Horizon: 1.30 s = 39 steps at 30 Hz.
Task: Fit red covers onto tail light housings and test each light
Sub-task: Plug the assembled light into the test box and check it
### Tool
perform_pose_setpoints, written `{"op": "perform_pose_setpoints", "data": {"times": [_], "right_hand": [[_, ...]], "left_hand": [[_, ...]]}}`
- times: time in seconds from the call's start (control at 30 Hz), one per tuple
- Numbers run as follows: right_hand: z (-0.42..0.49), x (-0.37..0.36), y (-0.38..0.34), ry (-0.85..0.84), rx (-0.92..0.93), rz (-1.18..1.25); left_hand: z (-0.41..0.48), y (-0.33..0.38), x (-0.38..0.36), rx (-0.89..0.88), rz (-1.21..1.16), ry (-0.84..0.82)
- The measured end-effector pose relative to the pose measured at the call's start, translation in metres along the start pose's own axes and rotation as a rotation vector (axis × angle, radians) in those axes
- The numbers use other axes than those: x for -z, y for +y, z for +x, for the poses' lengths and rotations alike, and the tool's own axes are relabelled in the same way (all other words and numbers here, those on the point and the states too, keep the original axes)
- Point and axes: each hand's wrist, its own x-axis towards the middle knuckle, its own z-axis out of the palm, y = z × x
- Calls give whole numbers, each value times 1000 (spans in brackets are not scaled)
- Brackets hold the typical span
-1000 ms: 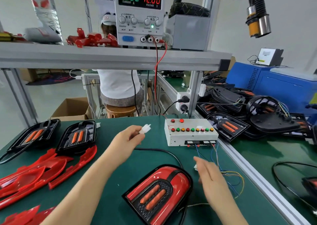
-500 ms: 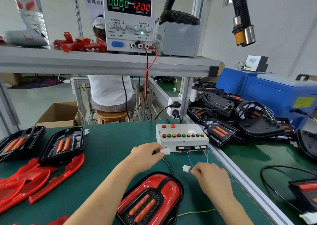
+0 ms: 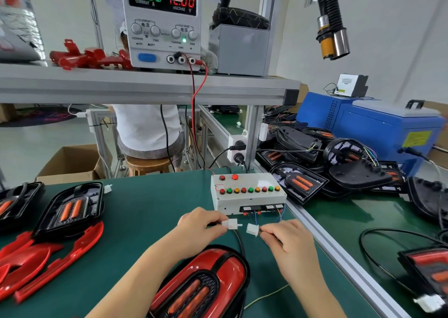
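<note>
Green matting covers the surface (image 3: pixel 150 211) in front of me, below a grey shelf (image 3: pixel 145 85) carrying a power supply (image 3: pixel 164 22) that reads 0.000 and 12.00. My left hand (image 3: pixel 201 230) has its fingers curled, pinching a white plug (image 3: pixel 231 223); a black cable (image 3: pixel 240 242) runs from it down toward the tail light (image 3: pixel 203 283). My right hand (image 3: pixel 288 245) has its fingers closed on a second white plug (image 3: pixel 252 229). The two plugs face each other with a small gap between them, not joined.

That tail light lies at the near edge between my forearms, its red cover (image 3: pixel 232 271) seated on the black body, two orange strips showing through the middle. Just beyond my hands sits the test box (image 3: pixel 247 196), with a row of coloured buttons on top and thin blue wires hanging from its front.

On my left, two open black housings (image 3: pixel 70 208) lie beside a heap of loose red covers (image 3: pixel 36 257). Past the aluminium rail on my right I see a pile of housings (image 3: pixel 315 160).
</note>
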Motion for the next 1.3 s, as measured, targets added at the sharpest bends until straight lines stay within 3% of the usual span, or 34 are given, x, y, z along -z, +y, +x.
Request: {"op": "perform_pose_setpoints", "data": {"times": [0.23, 0.47, 0.67, 0.9, 1.3], "right_hand": [[0, -3, -6, -23, 105, -50], [-2, -3, -7, 78, 235, -154], [-4, -6, -3, 95, 244, -194], [-2, -3, 0, 133, 142, -108], [-1, -1, -2, 134, 218, -135]], "left_hand": [[-5, 1, -1, -104, 99, 51], [-4, -1, -3, -107, 153, 102], [-8, 0, -3, -158, 254, 142], [-9, -1, -6, -172, 140, 135], [-7, -2, -5, -154, 37, 105]]}}
